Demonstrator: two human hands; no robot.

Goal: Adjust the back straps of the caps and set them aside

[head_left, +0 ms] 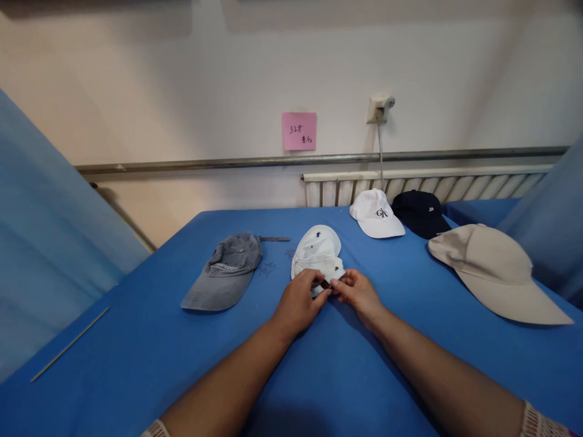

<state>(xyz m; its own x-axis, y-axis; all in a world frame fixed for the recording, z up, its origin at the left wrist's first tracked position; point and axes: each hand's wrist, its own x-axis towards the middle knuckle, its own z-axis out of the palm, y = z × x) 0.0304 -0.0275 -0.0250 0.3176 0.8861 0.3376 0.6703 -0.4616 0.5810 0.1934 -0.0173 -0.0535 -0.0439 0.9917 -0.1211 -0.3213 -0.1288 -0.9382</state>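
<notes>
A white cap (pixel 317 250) lies in the middle of the blue-covered table (pixel 319 376), its back towards me. My left hand (pixel 298 303) and my right hand (pixel 357 293) meet at its near edge. Both pinch the cap's rear strap, where a small dark buckle shows between the fingertips. The fingers of both hands are curled and closed on it.
A grey cap (pixel 225 272) lies to the left. A white cap with a dark logo (pixel 376 213) and a black cap (pixel 419 212) sit at the far edge, a large beige cap (pixel 494 270) at the right. A thin stick (pixel 68 346) lies near the left edge.
</notes>
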